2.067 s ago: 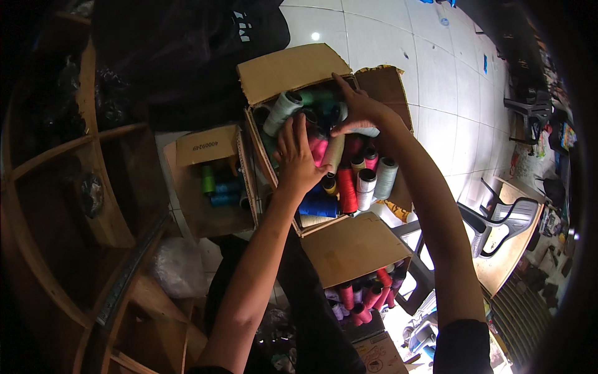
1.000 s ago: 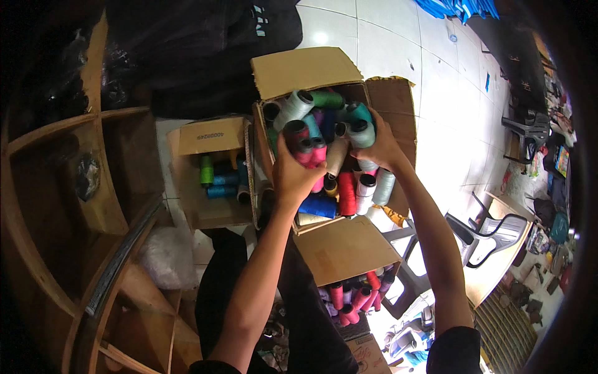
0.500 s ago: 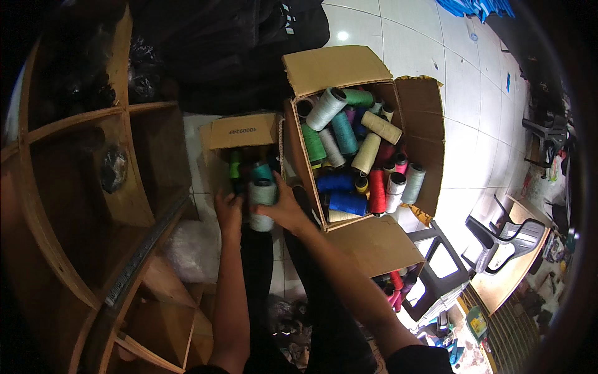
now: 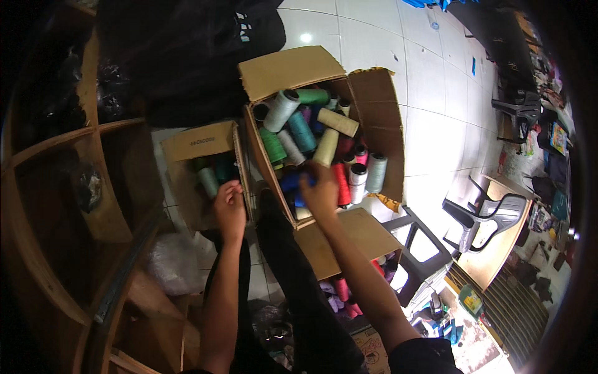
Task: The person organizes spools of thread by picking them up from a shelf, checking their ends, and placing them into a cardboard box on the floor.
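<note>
My left hand point(image 4: 231, 213) is at the near right edge of a small cardboard box point(image 4: 193, 142), fingers loosely bent and apart, with nothing in them. Inside that box lies a pale grey-green thread spool point(image 4: 208, 181), with darker spools behind it in shadow. My right hand point(image 4: 321, 196) reaches into a larger cardboard box point(image 4: 293, 68) full of thread spools. Its blurred fingers are over a blue spool point(image 4: 290, 181), just below a cream spool point(image 4: 326, 148); their grip is hidden. Beside it stand a red spool point(image 4: 341, 185) and a white spool point(image 4: 357, 182).
Wooden shelving point(image 4: 59, 146) runs along the left. A third box point(image 4: 339, 243) with pink and red spools stands nearer me, beside a dark plastic stool point(image 4: 414, 240). A black chair point(image 4: 489, 218) is at the right, and black cloth point(image 4: 187, 56) lies at the back left.
The pale grey-green spool, held between both hands before, now lies in the small box. My right hand has moved right into the larger box. The view has shifted.
</note>
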